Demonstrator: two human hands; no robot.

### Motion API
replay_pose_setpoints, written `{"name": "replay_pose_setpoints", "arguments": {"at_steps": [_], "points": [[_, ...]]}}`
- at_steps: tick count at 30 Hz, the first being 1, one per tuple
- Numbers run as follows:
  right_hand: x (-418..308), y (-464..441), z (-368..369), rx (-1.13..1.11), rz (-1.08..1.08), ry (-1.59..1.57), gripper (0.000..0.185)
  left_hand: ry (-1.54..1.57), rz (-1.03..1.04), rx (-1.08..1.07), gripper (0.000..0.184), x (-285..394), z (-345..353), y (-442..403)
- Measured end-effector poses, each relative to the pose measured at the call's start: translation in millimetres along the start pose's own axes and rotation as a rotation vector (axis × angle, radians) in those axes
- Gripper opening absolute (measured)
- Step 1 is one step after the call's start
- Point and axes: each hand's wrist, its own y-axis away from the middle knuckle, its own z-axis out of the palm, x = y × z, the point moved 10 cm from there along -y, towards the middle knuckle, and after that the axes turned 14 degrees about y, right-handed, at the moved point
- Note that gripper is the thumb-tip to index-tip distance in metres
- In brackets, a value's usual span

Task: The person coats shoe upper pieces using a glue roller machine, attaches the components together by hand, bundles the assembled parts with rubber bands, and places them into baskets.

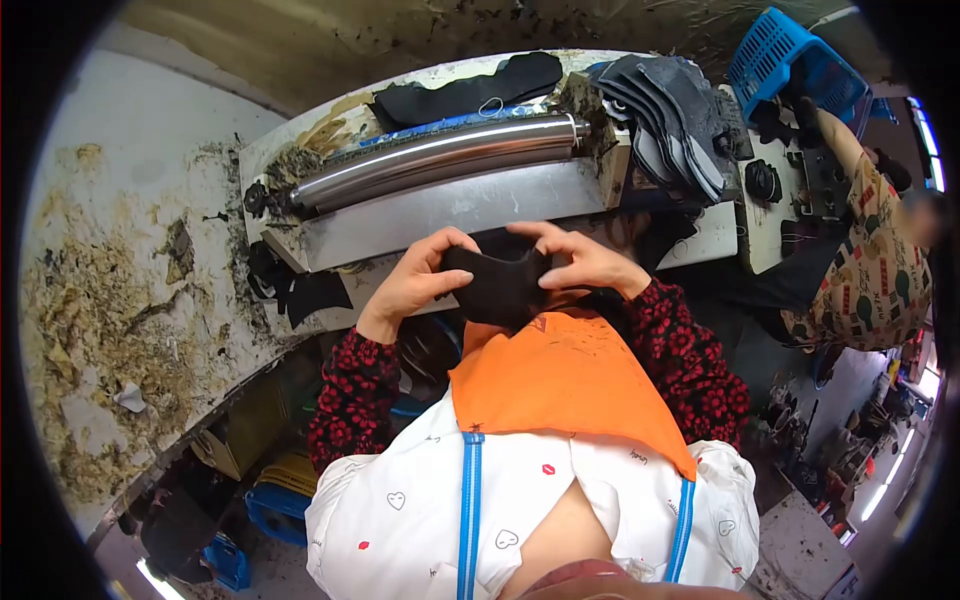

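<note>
A dark, curved fabric piece (495, 288), shaped somewhat like a shoe upper, is held up in front of my orange apron (570, 370). My left hand (422, 280) pinches its left end, thumb on the near face and fingers behind. At its right end my right hand (590, 262) grips with the thumb, the index finger stretched out over the top edge. Just beyond both hands lies the metal tray of a machine with a long shiny roller (440, 160).
Stacked dark grey fabric pieces (665, 120) lie right of the roller, and a black piece (470, 90) lies behind it. A glue-crusted table (150, 250) stands at left. On the right a co-worker (865, 260) reaches toward a blue basket (790, 60).
</note>
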Motion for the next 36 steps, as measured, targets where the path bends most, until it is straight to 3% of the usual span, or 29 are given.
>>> {"name": "replay_pose_setpoints", "arguments": {"at_steps": [1, 5, 7, 8, 10, 13, 15, 20, 25, 30, 36], "points": [[-4.0, 2.0, -0.6, 0.006, -0.001, 0.003, 0.037, -0.004, -0.001, -0.005, 0.033, 3.3, 0.9, -3.4], [17.9, 21.9, 1.0, 0.100, 0.463, -0.578, 0.037, -0.026, 0.113, 0.100, 0.031, 24.2, -5.9, -16.8], [26.6, 23.7, -1.9, 0.155, 0.509, -0.534, 0.036, -0.476, 0.170, 0.247, 0.035, 44.8, -11.7, -25.2], [34.3, 26.1, -4.4, 0.205, 0.557, -0.490, 0.035, -0.479, 0.169, 0.243, 0.035, 50.1, -9.6, -37.4], [45.6, 32.4, -10.2, 0.297, 0.655, -0.395, 0.034, -1.761, 0.868, 0.295, 0.044, 97.1, 48.9, -45.5], [39.7, 31.2, -10.9, 0.329, 0.668, -0.366, 0.031, -1.575, 0.809, 0.193, 0.049, 89.0, 16.8, -103.3], [36.4, 33.2, -14.1, 0.368, 0.682, -0.335, 0.029, -1.483, 0.158, 0.260, 0.048, 72.7, -13.8, -145.6], [41.3, 34.9, -8.7, 0.325, 0.692, -0.364, 0.025, -1.543, -0.071, 0.078, 0.055, 55.8, -39.4, -180.8], [51.4, 31.9, -3.3, 0.213, 0.745, -0.303, 0.023, -1.444, -0.176, 0.103, 0.060, 51.0, -62.7, -196.1], [73.3, 20.4, -11.4, 0.261, 0.745, -0.067, 0.019, -1.562, -0.120, 0.233, 0.059, 62.3, -92.6, -217.9], [50.1, 21.7, -5.4, 0.254, 0.686, -0.226, 0.013, -1.370, -0.185, 0.027, 0.040, 58.0, -99.6, -215.4]]}}
